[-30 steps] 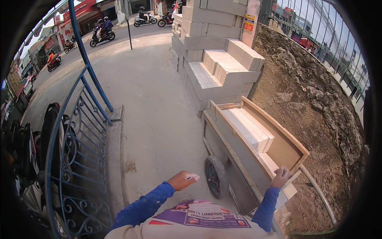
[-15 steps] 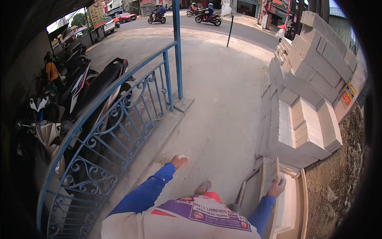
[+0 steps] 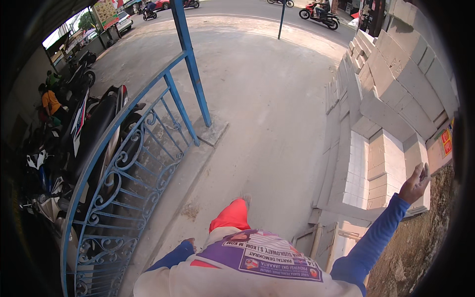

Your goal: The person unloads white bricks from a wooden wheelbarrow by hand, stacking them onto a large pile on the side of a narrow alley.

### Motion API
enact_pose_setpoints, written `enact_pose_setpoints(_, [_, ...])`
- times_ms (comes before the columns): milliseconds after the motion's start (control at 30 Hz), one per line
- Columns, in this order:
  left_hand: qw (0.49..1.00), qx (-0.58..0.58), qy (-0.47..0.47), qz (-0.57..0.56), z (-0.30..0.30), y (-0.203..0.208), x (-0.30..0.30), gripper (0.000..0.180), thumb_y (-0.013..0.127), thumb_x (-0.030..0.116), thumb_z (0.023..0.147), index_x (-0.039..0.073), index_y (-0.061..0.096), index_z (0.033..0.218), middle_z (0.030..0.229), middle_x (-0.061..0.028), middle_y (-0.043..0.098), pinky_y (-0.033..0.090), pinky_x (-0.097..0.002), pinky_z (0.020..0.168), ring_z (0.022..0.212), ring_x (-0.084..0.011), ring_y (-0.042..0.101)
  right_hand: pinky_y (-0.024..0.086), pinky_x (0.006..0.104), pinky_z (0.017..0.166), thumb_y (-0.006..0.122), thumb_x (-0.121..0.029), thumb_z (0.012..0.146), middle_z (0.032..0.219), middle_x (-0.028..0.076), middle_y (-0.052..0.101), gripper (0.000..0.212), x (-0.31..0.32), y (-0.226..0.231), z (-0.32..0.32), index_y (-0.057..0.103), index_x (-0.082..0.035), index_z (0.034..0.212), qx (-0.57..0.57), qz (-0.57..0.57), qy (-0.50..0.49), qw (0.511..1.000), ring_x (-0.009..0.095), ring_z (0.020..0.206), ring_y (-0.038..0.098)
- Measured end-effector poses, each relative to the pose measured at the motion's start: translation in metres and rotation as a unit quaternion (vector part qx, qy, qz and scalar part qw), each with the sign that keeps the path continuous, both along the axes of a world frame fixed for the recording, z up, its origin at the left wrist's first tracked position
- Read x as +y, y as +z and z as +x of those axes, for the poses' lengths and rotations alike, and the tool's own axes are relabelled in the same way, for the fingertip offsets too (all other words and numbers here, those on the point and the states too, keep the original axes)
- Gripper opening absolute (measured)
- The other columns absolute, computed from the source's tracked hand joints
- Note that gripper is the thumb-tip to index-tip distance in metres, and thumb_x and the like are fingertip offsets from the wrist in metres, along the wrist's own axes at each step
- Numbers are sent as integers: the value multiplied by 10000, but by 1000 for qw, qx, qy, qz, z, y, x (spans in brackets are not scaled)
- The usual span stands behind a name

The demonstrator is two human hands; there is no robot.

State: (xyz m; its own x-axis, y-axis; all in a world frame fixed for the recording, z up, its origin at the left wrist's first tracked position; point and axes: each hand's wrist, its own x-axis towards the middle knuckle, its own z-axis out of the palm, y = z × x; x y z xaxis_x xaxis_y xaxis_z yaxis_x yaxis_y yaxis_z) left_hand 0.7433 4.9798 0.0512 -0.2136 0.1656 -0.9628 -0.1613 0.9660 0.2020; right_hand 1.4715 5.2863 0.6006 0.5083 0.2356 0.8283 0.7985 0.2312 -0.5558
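Observation:
My right hand [image 3: 416,183] is raised at the right, in front of the lower end of a tall stack of pale grey-white building blocks [image 3: 391,94]. Its fingers are loosely extended, and nothing shows in them. Whether it touches the nearest block [image 3: 414,153] I cannot tell. Low beside my body, only a little of my left hand [image 3: 191,241] shows past the blue sleeve; its fingers are mostly hidden. The blocks lie in stepped rows, some tilted, along the right side.
A blue metal railing [image 3: 133,111] with scrollwork and a post runs along the left. Beyond it stand parked motorcycles [image 3: 94,128] and a person in orange [image 3: 50,101]. Wooden frames [image 3: 316,242] lean below the blocks. Motorbikes pass on the road [image 3: 242,16] ahead.
My right hand has risen from the wooden frame to the block stack. My left hand has dropped back towards my body. I have moved forward, and the road traffic has shifted.

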Motion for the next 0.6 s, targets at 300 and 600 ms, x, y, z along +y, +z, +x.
enact_pose_setpoints(300, [993,-24,33,112,45,0,431,404,604,378,873,40,566,1092,875,-184,619,495,-467,544,654,-329,616,483,307,827,622,-290,950,993,80,671,397,222,183,61,578,-40,1256,-192,25,-166,967,169,937,623])
enact_pose_setpoints(600, [947,-70,-123,288,182,94,860,355,641,329,857,15,551,997,836,-146,612,489,-425,508,580,-266,589,495,408,849,581,-429,925,1035,155,669,482,379,271,149,538,-120,1293,-258,-64,-313,912,316,949,652])
